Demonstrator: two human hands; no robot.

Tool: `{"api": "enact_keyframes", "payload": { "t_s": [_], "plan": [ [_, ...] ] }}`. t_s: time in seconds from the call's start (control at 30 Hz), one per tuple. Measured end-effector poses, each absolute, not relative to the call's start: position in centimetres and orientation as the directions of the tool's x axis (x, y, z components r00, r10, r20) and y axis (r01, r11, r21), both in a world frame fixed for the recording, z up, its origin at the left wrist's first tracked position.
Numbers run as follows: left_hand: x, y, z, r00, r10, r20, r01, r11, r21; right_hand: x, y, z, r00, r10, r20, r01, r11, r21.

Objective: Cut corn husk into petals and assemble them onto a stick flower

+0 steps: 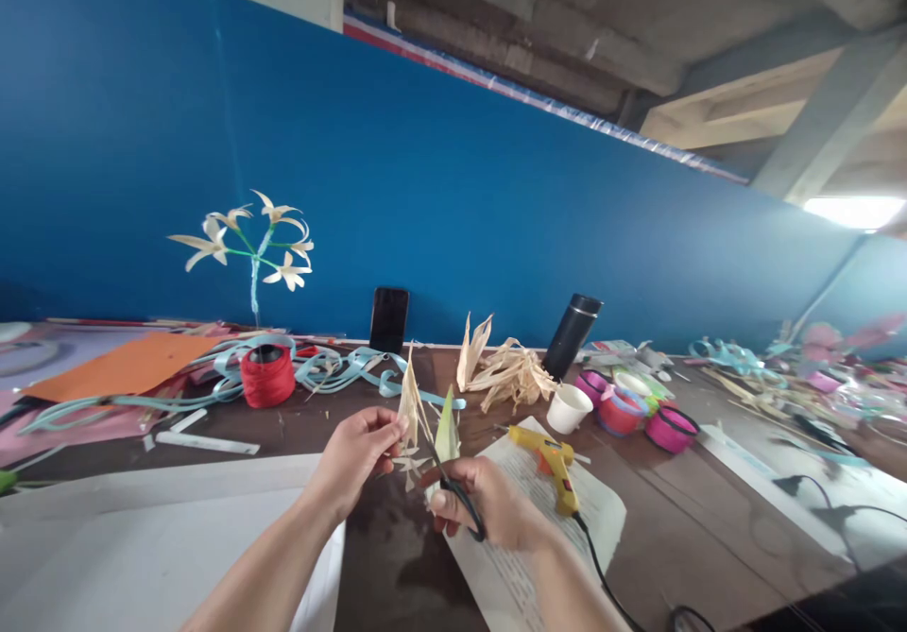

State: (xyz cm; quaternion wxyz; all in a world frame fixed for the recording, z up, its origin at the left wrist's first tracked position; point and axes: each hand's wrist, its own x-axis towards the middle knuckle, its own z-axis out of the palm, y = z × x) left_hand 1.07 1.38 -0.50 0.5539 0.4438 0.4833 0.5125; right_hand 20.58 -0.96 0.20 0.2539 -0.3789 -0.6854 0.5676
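Note:
My left hand point(361, 462) pinches a pale dried corn husk strip point(409, 396) that points upward. In my right hand point(482, 504) are black-handled scissors point(464, 504), their blades reaching up toward the husk. A greenish husk piece point(446, 429) stands just beyond my right fingers; whether they touch it I cannot tell. Small pale husk scraps point(409, 467) lie between the two hands. Farther back on the table is a pile of dried husks point(514, 372).
A yellow glue gun point(549, 457) lies on a printed sheet point(524, 538) at the right. Behind it stand a white cup point(568, 410) and a black bottle point(573, 337). A phone point(389, 318), red twine roll point(267, 375), husk flower point(256, 264) and white board point(177, 538) are farther left.

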Motion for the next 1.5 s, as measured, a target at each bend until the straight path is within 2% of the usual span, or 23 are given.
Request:
{"api": "enact_keyframes", "payload": {
  "t_s": [0.53, 1.5],
  "plan": [
    [1.49, 1.23, -0.56, 0.003, 0.999, -0.037, -0.087, 0.037, 0.995, 20.36, -0.88, -0.39, -0.560, 0.818, -0.133, 0.240, 0.006, -0.971],
    [1.58, 0.93, 0.08, 0.023, 0.995, -0.093, -0.227, 0.096, 0.969, 20.50, -0.85, -0.57, -0.526, 0.841, -0.126, 0.266, 0.023, -0.964]
  ]
}}
